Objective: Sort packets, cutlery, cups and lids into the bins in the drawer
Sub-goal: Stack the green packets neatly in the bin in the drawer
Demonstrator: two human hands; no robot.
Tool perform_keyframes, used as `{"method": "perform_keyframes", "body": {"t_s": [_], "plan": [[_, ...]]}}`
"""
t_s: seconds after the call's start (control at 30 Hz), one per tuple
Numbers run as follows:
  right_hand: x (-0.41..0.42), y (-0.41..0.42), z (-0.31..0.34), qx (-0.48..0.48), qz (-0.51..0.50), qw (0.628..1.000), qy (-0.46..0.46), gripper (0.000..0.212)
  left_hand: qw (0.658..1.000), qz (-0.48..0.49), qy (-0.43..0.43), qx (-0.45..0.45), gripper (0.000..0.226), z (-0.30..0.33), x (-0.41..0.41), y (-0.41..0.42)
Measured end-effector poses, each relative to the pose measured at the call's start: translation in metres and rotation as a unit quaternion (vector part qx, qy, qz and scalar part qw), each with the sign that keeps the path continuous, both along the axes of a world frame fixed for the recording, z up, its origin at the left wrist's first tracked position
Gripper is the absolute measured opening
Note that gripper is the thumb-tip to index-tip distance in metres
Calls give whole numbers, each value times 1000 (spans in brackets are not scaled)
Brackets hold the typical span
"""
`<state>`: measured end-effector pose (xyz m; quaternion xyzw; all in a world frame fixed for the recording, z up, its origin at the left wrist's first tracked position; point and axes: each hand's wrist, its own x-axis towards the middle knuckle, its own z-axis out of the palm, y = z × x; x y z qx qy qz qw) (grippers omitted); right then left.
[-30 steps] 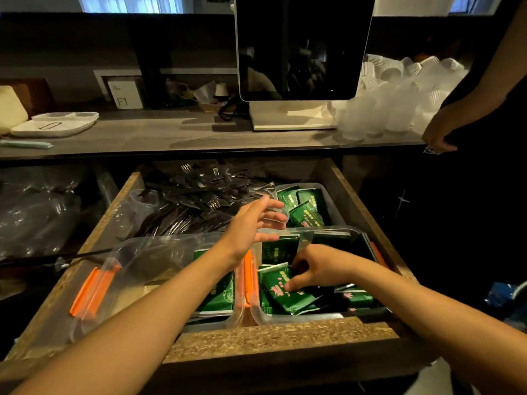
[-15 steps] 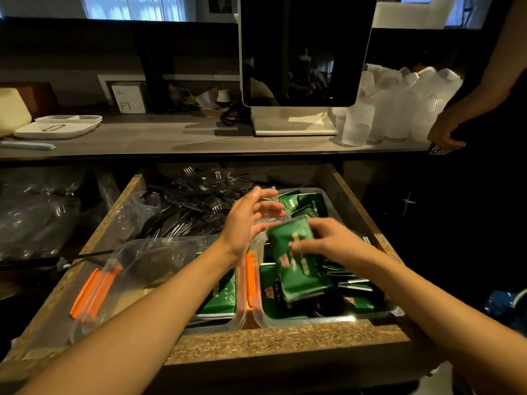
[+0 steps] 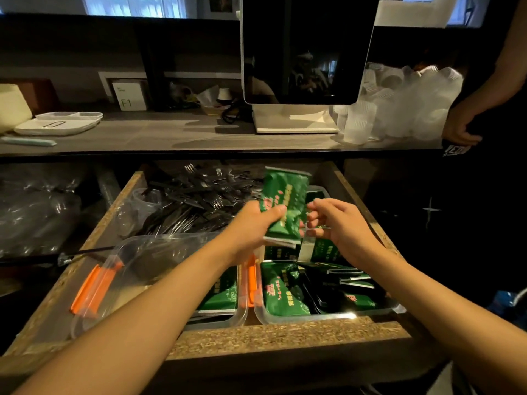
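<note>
Green packet [image 3: 285, 205] upright in your left hand [image 3: 253, 223], thumb clamped across its front, above the drawer [image 3: 285, 337]. Your right hand [image 3: 339, 223] just beside it, fingers loosely curled, holding nothing. More green packets lie in the clear bin [image 3: 328, 316] below

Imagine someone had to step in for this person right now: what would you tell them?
Left hand grips a green packet raised over the drawer. Right hand is beside it, fingers loosely curled, holding nothing as far as I can tell.
Done: green packets lie in the right bin, some in the left bin; black forks are piled at the back.
Left: place this packet; the cups wait on the counter.
</note>
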<state>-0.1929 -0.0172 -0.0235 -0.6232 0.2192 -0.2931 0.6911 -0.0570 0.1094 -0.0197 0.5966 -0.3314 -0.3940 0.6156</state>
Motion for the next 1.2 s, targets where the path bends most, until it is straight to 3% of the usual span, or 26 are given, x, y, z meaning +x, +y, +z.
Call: {"method": "perform_keyframes", "body": {"t_s": [0.07, 0.1, 0.17, 0.2, 0.3, 0.4, 0.5, 0.63, 0.7, 0.77, 0.87, 0.97, 1.1, 1.2], "plan": [[0, 3, -4, -44, 32, 995, 83, 16, 996, 40, 64, -43, 26, 7, 7, 2], [0, 3, -9, -137, 63, 973, 173, 13, 993, 48, 85, -66, 23, 11, 8, 3], [2, 6, -18, -348, 138, 862, 343, 22, 986, 48, 131, -97, 24, 16, 10, 7], [3, 8, -22, -401, 167, 813, 388, 34, 982, 42, 153, -103, 26, 18, 10, 9], [5, 16, -28, -423, 219, 766, 431, 64, 972, 24, 209, -99, 35, 21, 11, 12], [5, 21, -32, -437, 248, 745, 440, 67, 962, 15, 256, -92, 38, 20, 12, 14], [5, 19, -28, -417, 241, 781, 397, 44, 951, 20, 291, -107, 39, 18, 14, 12], [1, 8, -14, -279, 211, 896, 274, 10, 955, 34, 274, -112, 40, 16, 15, 9], [-1, 3, -7, -195, 134, 952, 194, 10, 955, 45, 267, -120, 38, 16, 16, 8], [-2, -3, 0, -117, 53, 986, 107, 18, 953, 49, 269, -133, 35, 17, 16, 8], [-7, -9, 15, -49, -32, 998, -16, 32, 952, 46, 270, -139, 33, 19, 14, 9], [-12, -8, 35, -21, -32, 996, -81, 33, 954, 34, 271, -126, 34, 20, 11, 10], [2, -3, 54, -41, -3, 996, -84, 28, 953, -21, 286, -96, 62, 13, 6, 6], [23, 6, 55, -63, -8, 997, -38, 22, 952, -66, 286, -85, 68, 10, 2, 2]]}}
